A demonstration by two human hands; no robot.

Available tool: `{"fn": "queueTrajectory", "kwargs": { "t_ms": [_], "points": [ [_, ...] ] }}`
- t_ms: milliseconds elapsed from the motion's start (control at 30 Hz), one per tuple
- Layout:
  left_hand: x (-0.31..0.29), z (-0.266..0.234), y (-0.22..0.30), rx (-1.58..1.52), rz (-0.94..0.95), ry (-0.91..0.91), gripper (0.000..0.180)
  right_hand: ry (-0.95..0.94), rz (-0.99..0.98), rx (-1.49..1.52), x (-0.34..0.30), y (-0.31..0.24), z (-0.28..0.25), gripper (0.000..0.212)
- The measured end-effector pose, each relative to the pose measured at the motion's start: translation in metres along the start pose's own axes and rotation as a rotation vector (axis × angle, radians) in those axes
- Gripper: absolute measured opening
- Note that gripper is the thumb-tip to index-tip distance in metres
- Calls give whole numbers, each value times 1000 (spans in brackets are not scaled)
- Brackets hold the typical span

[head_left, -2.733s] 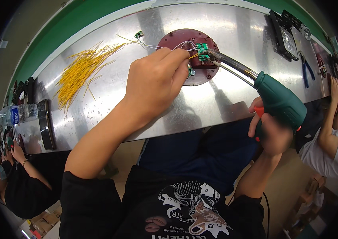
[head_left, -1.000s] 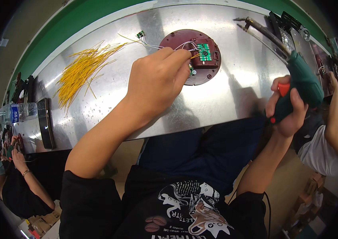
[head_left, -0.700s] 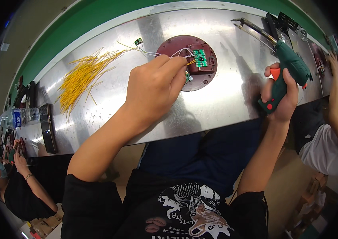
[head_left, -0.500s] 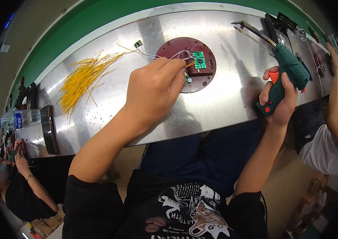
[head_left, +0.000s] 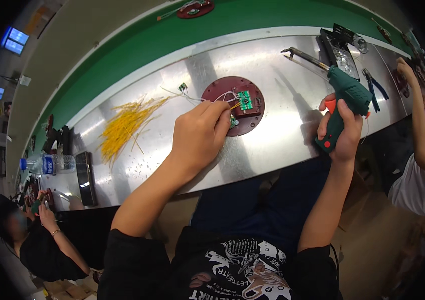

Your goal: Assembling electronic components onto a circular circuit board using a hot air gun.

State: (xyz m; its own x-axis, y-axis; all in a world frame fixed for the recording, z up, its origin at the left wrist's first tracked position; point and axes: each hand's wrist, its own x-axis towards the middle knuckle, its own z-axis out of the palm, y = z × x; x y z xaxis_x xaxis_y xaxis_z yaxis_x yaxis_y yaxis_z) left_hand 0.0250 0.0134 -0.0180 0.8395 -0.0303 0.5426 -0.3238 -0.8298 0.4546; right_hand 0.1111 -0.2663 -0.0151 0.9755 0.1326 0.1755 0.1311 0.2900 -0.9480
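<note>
Shiny metal table [head_left: 257,157] filled the middle of the view, and a dark red disc [head_left: 246,123] lay on it. Far to the left of this disc were a water bottle [head_left: 47,164] and, next to it, a black phone [head_left: 86,178]. Between phone and disc there was a heap of yellow wires [head_left: 126,126]. Just left of the disc lay a small green board [head_left: 183,87]. At the disc's left edge, the left hand [head_left: 200,132] pinched a yellow wire [head_left: 235,105], which reached toward the circuit board [head_left: 245,100] upon the disc. Right of the disc, the right hand [head_left: 346,136] was closed around a green soldering gun [head_left: 351,91], its tip well apart from the disc. Farther right were blue pliers [head_left: 376,90].
</note>
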Motion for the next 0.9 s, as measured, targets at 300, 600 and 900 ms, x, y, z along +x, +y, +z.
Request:
{"fn": "queueTrajectory", "kwargs": {
  "t_ms": [300, 600, 900],
  "points": [
    [4, -14, 12, 27, -20, -58, 18, 22, 26, 87, -2, -4, -4, 29],
    [56, -40, 13, 261, 346, -10, 44, 111, 22, 135, -1, -5, 0, 26],
    [180, -20, -114, 134, -122, -182, 68, 291, -35, 231, -2, -4, -1, 26]
  ]
}}
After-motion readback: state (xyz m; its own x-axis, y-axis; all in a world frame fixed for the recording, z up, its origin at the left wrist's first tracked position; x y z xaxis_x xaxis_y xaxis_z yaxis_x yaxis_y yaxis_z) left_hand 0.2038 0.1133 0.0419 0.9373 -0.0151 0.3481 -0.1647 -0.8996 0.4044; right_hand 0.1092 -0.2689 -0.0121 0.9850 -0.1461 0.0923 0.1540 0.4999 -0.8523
